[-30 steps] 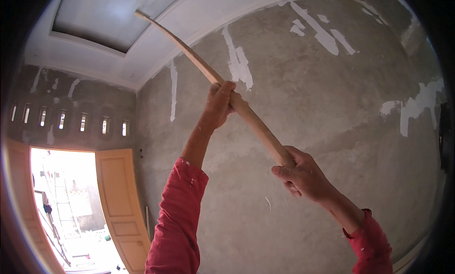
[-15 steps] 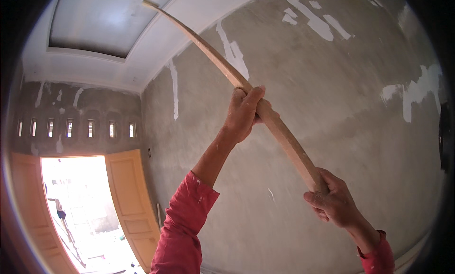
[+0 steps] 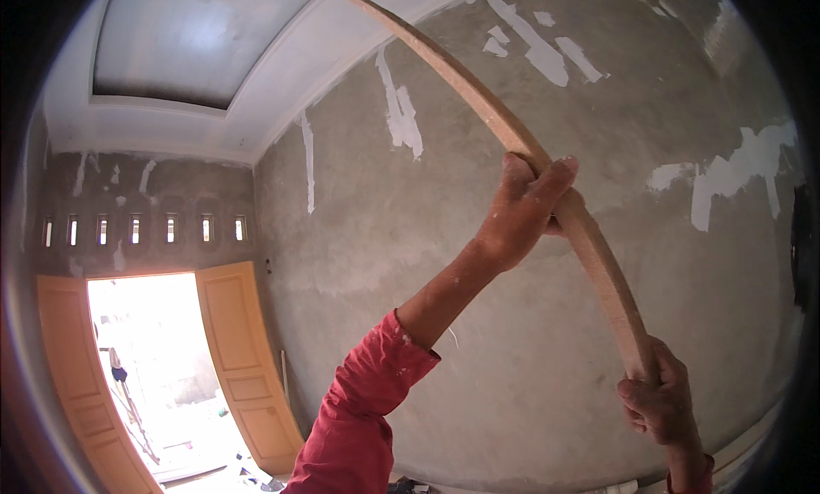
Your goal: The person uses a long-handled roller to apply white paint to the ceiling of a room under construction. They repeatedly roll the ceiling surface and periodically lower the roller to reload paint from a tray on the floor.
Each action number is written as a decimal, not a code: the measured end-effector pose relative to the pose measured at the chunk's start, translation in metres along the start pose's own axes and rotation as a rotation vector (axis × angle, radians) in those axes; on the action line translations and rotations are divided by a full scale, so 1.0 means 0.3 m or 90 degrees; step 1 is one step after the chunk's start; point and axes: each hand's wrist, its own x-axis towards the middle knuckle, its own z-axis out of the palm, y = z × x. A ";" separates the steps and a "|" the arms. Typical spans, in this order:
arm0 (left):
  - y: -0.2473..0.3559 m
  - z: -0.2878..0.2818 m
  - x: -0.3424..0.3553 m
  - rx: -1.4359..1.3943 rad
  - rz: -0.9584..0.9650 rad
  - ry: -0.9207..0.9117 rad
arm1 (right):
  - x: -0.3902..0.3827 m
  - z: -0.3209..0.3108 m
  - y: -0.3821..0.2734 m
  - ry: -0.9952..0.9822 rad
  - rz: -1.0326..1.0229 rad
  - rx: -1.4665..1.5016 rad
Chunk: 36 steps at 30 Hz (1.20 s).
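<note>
I log one long light-brown wooden pole (image 3: 504, 125), slanting up out of view before one grey plaster wall (image 3: 512, 349). Left hand (image 3: 519, 216) and right hand (image 3: 666, 406), two total: fingers clamped around it, left higher. Beyond: two orange panelled door leaves (image 3: 243, 357), seven narrow upright slots (image 3: 135, 230).

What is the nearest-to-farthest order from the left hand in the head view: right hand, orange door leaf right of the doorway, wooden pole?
From the left hand:
1. Wooden pole: in its grip.
2. Right hand: lower right, gripping the pole's lower part.
3. Orange door leaf: lower left, in the background.
</note>
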 end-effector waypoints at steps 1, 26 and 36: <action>0.020 0.046 0.007 -0.001 -0.005 -0.008 | -0.022 -0.043 -0.011 -0.002 -0.008 -0.009; 0.173 -0.465 -0.179 0.074 -0.005 0.138 | 0.083 0.472 -0.076 -0.172 -0.074 -0.016; 0.192 -0.896 -0.246 0.085 0.015 0.187 | 0.268 0.840 -0.079 -0.231 -0.116 -0.014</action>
